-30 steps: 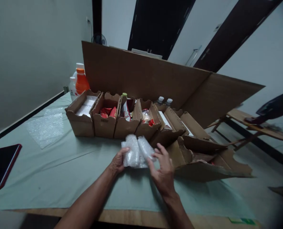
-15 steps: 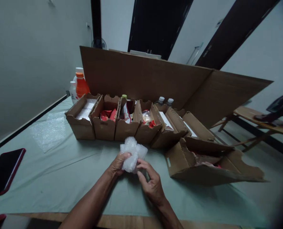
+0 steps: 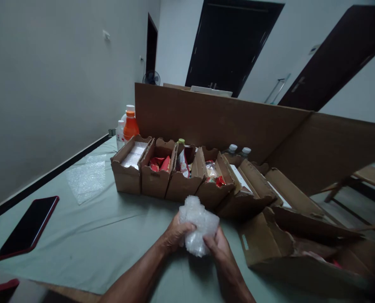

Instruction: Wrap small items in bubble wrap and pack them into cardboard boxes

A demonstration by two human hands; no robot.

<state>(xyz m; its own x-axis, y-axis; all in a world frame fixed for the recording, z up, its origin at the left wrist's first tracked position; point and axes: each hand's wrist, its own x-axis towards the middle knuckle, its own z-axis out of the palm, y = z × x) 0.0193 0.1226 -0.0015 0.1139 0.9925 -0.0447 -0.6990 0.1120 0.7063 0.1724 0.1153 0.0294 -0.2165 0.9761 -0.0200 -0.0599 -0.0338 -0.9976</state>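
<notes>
A crumpled, folded bundle of clear bubble wrap [image 3: 198,223] is held between my two hands above the green cloth, in front of the row of cardboard boxes. My left hand [image 3: 176,231] grips its left side, thumb lying across the front. On the right side, my right hand [image 3: 219,244] presses with its thumb on the front and its fingers behind. Whether anything lies inside the wrap cannot be seen. A flat sheet of bubble wrap [image 3: 86,179] rests on the cloth further left.
Open cardboard boxes [image 3: 155,185] with red packets and other goods stand in a row. Another box [image 3: 269,244] sits at the right. Behind rises a tall cardboard panel [image 3: 206,120]. A phone [image 3: 27,227] lies left, and an orange bottle [image 3: 131,126] stands at the back left.
My right hand has closed onto the right side of the bubble wrap, where its fingers were looser before. The whole scene has shifted right and down as the camera turned.
</notes>
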